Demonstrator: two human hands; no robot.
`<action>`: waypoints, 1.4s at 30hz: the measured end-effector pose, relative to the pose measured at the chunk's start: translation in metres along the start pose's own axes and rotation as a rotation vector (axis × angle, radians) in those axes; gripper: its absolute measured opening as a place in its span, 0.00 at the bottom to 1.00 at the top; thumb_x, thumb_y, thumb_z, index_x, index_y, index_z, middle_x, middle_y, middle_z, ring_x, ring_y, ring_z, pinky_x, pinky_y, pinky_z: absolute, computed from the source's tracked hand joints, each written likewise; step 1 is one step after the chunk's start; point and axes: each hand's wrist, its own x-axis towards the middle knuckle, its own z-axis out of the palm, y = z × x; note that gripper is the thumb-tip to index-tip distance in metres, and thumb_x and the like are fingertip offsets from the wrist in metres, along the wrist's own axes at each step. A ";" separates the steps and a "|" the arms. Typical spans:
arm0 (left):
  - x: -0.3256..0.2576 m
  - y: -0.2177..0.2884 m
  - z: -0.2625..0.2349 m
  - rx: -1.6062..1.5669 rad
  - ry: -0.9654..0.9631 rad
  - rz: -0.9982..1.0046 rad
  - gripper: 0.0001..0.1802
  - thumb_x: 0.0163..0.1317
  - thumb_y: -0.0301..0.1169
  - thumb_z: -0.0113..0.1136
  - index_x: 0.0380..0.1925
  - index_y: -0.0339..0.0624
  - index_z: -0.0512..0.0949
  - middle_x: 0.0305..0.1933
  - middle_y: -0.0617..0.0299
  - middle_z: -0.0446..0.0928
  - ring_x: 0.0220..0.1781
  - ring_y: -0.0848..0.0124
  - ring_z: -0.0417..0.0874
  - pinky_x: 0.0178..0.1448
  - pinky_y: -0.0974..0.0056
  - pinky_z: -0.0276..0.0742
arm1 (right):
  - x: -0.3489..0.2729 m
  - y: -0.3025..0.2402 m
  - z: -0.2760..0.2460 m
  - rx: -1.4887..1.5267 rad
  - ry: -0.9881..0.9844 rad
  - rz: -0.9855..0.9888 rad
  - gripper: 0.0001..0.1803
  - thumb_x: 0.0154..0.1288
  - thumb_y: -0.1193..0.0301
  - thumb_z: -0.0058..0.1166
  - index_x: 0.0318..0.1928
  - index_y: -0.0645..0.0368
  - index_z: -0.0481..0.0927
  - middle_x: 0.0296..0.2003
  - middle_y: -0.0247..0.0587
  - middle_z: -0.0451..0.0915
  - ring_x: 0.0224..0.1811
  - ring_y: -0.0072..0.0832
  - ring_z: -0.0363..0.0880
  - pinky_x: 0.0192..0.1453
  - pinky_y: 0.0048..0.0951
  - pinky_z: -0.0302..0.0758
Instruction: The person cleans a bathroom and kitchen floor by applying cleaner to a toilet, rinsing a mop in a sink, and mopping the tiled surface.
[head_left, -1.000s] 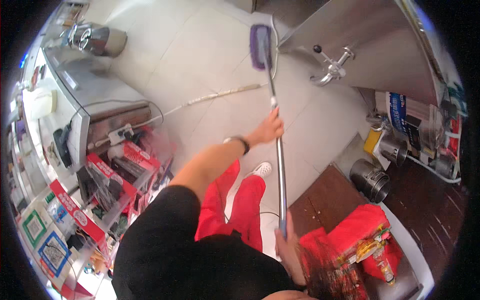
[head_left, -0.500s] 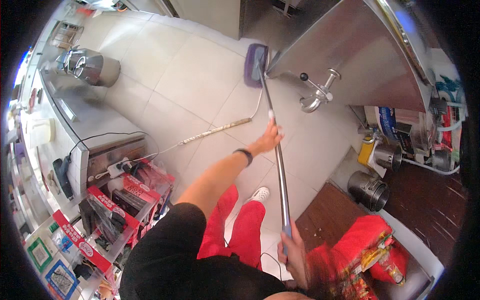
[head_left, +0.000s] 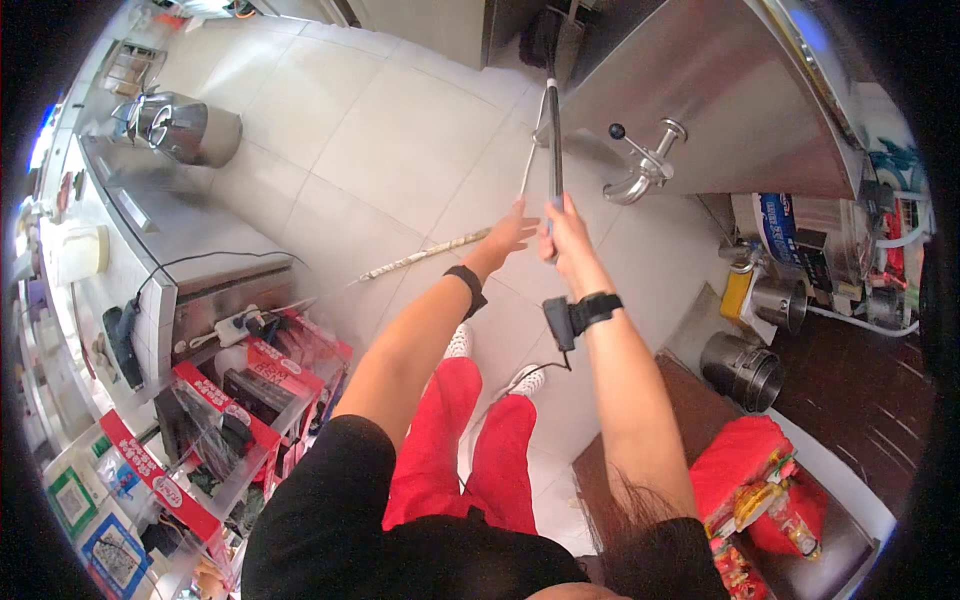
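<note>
A flat mop (head_left: 556, 150) stretches away from me, its long handle pointing forward. The mop head (head_left: 540, 40) is in the dark gap at the far side, between a pale panel and a large steel unit. Near the handle's end, my right hand (head_left: 566, 240) is wrapped round the grip. My left hand (head_left: 511, 236) is just left of it, fingers stretched out and apart from the handle. Beyond my left hand, a wrapped cord or rod (head_left: 430, 256) lies on the tiled floor (head_left: 390, 130).
The steel unit with a valve tap (head_left: 640, 170) rises at the right. Steel cylinders (head_left: 742, 370) and red bags (head_left: 745, 465) are nearer on that side. At the left are a shelf of boxes (head_left: 245, 400), a power strip with cables (head_left: 235, 328) and a metal bucket (head_left: 190, 130).
The mop has slid forward, its head passing from the open floor into the dark gap. My right hand came up and forward with the handle's end; my left hand let go of the handle.
</note>
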 end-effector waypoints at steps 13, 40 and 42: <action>-0.100 -0.150 0.092 0.764 0.074 0.178 0.55 0.60 0.34 0.53 0.65 0.25 0.19 0.38 0.35 0.78 0.37 0.50 0.84 0.53 0.55 0.77 | -0.352 0.159 -0.126 -0.006 -0.074 0.390 0.28 0.73 0.56 0.47 0.69 0.26 0.54 0.16 0.29 0.63 0.09 0.20 0.58 0.11 0.22 0.52; -0.034 -0.047 0.064 1.106 -0.045 0.070 0.36 0.64 0.37 0.47 0.64 0.24 0.48 0.33 0.44 0.79 0.33 0.54 0.83 0.37 0.51 0.77 | -0.253 0.130 -0.100 0.042 -0.070 0.424 0.13 0.72 0.50 0.46 0.39 0.40 0.61 0.13 0.28 0.64 0.08 0.21 0.60 0.09 0.24 0.54; -0.001 -0.004 0.041 1.249 0.178 0.080 0.39 0.62 0.36 0.48 0.66 0.22 0.46 0.38 0.42 0.81 0.40 0.52 0.85 0.44 0.49 0.79 | -0.206 0.114 -0.052 0.119 -0.094 0.410 0.13 0.72 0.50 0.47 0.40 0.39 0.61 0.16 0.29 0.64 0.10 0.19 0.59 0.12 0.23 0.55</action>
